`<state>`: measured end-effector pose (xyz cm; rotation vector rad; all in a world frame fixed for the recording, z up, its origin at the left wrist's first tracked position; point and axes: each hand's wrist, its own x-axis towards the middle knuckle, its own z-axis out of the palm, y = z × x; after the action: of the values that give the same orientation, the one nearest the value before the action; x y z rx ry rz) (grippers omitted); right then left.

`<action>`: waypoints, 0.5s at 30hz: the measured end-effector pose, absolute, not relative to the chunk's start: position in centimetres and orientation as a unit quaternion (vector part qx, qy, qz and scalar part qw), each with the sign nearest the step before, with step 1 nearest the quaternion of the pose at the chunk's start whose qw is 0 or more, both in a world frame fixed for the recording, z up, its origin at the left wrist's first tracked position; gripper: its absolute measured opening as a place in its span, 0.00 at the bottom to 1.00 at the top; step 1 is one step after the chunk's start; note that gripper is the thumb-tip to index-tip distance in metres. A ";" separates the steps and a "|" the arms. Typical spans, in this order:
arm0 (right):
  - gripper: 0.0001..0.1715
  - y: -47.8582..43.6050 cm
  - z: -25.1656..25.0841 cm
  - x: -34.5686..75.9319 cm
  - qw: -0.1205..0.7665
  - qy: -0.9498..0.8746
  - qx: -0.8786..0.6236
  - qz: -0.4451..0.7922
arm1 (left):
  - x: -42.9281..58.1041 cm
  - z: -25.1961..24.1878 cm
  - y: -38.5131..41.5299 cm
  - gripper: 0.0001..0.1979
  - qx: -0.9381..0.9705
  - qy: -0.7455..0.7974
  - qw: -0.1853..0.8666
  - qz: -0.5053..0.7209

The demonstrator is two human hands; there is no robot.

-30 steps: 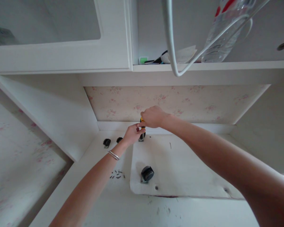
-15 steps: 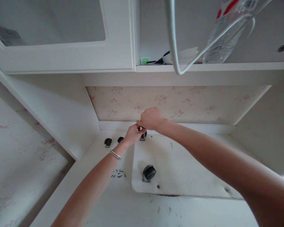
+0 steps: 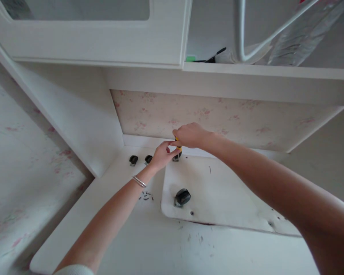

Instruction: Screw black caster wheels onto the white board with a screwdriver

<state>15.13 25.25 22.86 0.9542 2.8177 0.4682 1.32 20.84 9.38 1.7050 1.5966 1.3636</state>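
Note:
My right hand [image 3: 192,135] is closed around the top of a yellow and black screwdriver [image 3: 178,146], which points down at the board's far left corner. The fingers of my left hand [image 3: 161,156], with silver bangles at the wrist, pinch around the screwdriver's lower part. Just beneath it is a black caster [image 3: 176,158], mostly hidden, on the far left corner of a white board [image 3: 223,191]. Another black caster [image 3: 183,196] with a metal plate sits at the board's near left corner. The screwdriver's tip cannot be made out.
Two loose casters, one left [image 3: 133,160] and one right [image 3: 148,159], lie left of the board. Several dark screws [image 3: 146,196] are scattered on the white desktop [image 3: 149,236]. Overhead, a shelf [image 3: 246,70] holds a plastic bottle [image 3: 304,38], and a white cable [image 3: 240,30] hangs down.
My view has tilted downward and shifted left. My right hand has risen slightly off my left, and more of the yellow and black screwdriver now shows between them.

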 end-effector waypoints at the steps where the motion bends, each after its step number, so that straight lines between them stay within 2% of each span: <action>1: 0.30 25.5 22.8 15.2 0.067 0.931 0.321 0.161 | 1.0 9.2 20.1 0.18 0.606 0.575 0.219 0.504; 6: 0.29 26.6 22.2 15.5 0.069 0.917 0.342 0.194 | -1.0 5.1 14.4 0.15 0.489 0.626 0.267 0.546; 9: 0.29 27.1 21.4 15.6 0.060 0.915 0.340 0.209 | -0.7 1.1 10.6 0.14 0.364 0.660 0.363 0.548; 12: 0.28 27.5 20.4 15.6 0.061 0.926 0.326 0.180 | 0.9 -2.0 8.1 0.18 0.335 0.651 0.434 0.525; 15: 0.28 28.1 19.8 15.7 0.091 0.945 0.292 0.121 | 2.4 -3.7 7.3 0.20 0.283 0.599 0.507 0.552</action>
<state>15.73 28.14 19.76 0.8666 2.8070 0.3583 2.43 7.32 -3.74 0.6826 1.4438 1.3299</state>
